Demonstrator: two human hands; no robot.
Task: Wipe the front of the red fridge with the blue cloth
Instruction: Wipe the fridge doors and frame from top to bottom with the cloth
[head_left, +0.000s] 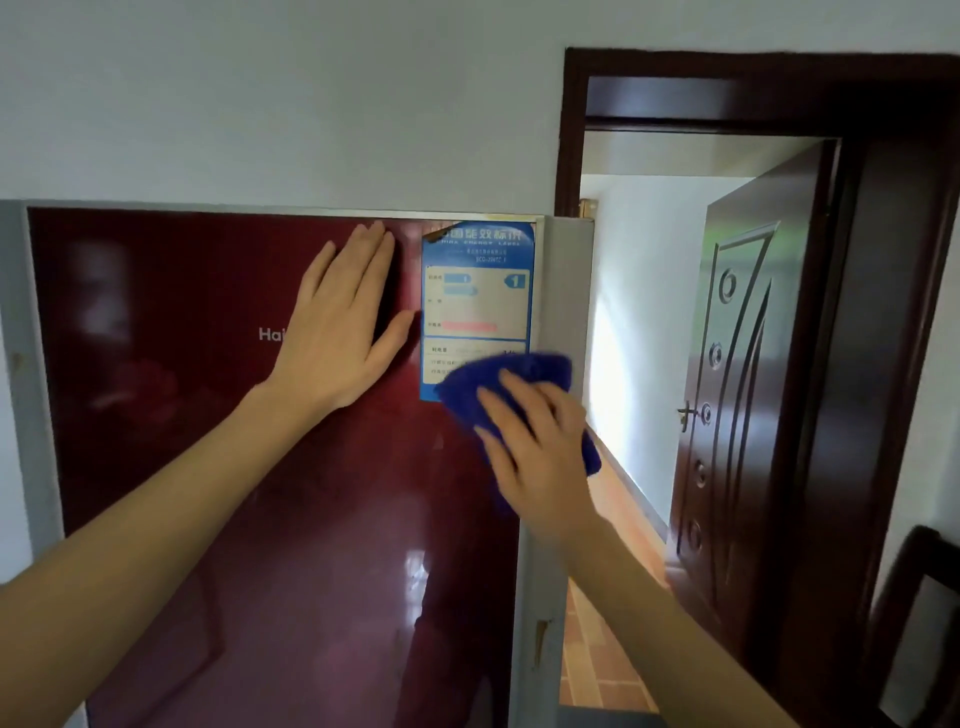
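Observation:
The red fridge (182, 415) fills the left and middle of the head view, its glossy door framed in grey. A blue energy label (478, 301) is stuck near the door's upper right corner. My left hand (343, 322) lies flat on the upper door, fingers straight, just left of the label. My right hand (535, 441) presses the blue cloth (524, 371) against the door's right edge, over the label's lower part. The cloth shows above and to the right of my fingers; the rest is hidden under my hand.
Right of the fridge, a dark wooden door (737, 395) stands open in its dark frame (883, 364), showing a tiled floor (597, 654) beyond. A dark chair back (914, 623) shows at the lower right. White wall (285, 104) rises above the fridge.

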